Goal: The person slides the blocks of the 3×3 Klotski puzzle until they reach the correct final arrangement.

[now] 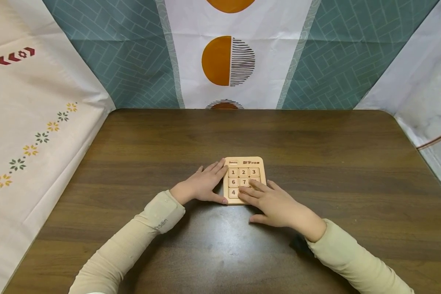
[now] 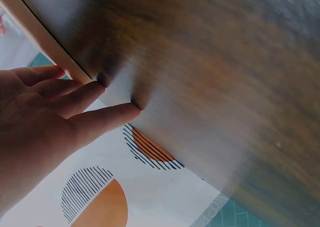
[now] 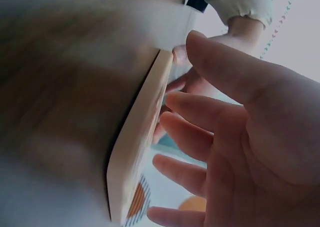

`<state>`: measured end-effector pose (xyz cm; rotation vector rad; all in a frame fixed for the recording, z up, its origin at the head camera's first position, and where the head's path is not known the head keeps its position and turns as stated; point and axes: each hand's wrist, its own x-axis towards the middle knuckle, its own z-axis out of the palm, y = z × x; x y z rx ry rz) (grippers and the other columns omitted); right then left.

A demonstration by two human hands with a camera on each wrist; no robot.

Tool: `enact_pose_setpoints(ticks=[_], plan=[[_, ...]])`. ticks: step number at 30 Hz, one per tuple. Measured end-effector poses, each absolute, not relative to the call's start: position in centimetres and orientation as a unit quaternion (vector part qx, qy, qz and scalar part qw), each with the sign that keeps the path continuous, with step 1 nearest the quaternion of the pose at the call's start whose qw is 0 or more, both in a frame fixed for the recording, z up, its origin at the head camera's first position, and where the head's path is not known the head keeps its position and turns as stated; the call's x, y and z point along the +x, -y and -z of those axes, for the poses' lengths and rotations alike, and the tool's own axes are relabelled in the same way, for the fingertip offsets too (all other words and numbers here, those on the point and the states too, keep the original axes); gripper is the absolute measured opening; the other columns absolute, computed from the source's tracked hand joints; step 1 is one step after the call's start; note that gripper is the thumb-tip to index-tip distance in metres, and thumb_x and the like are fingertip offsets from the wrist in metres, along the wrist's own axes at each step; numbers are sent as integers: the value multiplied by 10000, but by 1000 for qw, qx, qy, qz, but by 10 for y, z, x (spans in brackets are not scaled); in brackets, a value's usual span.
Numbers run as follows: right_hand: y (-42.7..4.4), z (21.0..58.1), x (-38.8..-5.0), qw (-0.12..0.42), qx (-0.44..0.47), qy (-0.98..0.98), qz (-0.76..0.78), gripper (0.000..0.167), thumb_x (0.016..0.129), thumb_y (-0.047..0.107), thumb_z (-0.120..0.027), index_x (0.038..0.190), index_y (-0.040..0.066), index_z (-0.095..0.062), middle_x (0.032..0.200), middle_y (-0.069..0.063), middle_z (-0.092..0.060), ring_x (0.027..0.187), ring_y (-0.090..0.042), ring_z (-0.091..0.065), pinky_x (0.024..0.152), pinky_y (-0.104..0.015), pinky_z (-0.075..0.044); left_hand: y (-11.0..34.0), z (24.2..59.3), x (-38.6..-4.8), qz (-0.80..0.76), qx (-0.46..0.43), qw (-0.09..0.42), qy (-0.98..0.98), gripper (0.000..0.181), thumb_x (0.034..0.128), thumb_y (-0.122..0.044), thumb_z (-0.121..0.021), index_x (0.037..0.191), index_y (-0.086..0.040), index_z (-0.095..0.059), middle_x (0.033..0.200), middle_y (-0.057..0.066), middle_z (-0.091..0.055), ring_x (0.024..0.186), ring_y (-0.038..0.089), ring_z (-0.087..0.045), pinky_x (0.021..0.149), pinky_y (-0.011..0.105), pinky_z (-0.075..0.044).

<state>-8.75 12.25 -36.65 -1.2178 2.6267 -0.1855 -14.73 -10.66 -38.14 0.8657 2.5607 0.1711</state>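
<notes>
A pale wooden number slide puzzle lies flat on the table, its top row reading 1, 2, 3. Along its left edge rests my left hand, fingertips near the upper corner and thumb at the lower one. Those fingers look extended in the left wrist view. My right hand reaches over the lower right of the puzzle with fingers spread, covering several tiles. The right thumb stays off the board. From the right wrist view the board shows edge-on beside the fingers; fingertip contact with the tiles is unclear.
The dark brown wooden table extends around the puzzle. Behind it hangs a patterned curtain, with a flowered white cloth on the left. A small dark object is partly hidden under the right forearm.
</notes>
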Motion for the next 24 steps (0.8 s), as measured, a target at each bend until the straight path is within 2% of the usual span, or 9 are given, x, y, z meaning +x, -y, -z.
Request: enact_pose_setpoints(ticks=[9, 19, 24], plan=[[-108, 371, -90, 138, -424, -894, 45, 656, 854, 442, -581, 1400, 136, -386, 1454, -10, -320, 1345, -288, -214, 992, -578, -224, 108, 382, -147, -65, 313, 214, -923, 1027, 760, -601, -606, 1459, -25, -121, 1514, 125, 29, 1367, 303, -98, 1009, 586, -181], [-123, 368, -89, 124, -420, -897, 58, 617, 848, 406, -606, 1364, 111, -442, 1423, -33, -375, 1323, -308, -264, 976, -588, -237, 106, 380, -147, -63, 311, 213, -924, 1025, 759, -595, -613, 1459, -27, -125, 1516, 121, 26, 1368, 298, -101, 1011, 583, -181], [-131, 368, -88, 141, -408, -900, 64, 625, 853, 406, -602, 1381, 125, -418, 1442, -31, -341, 1335, -303, -237, 986, -597, -210, 107, 382, -148, -67, 314, 218, -922, 1028, 760, -603, -604, 1461, -36, -111, 1515, 117, 47, 1369, 302, -87, 1005, 594, -176]])
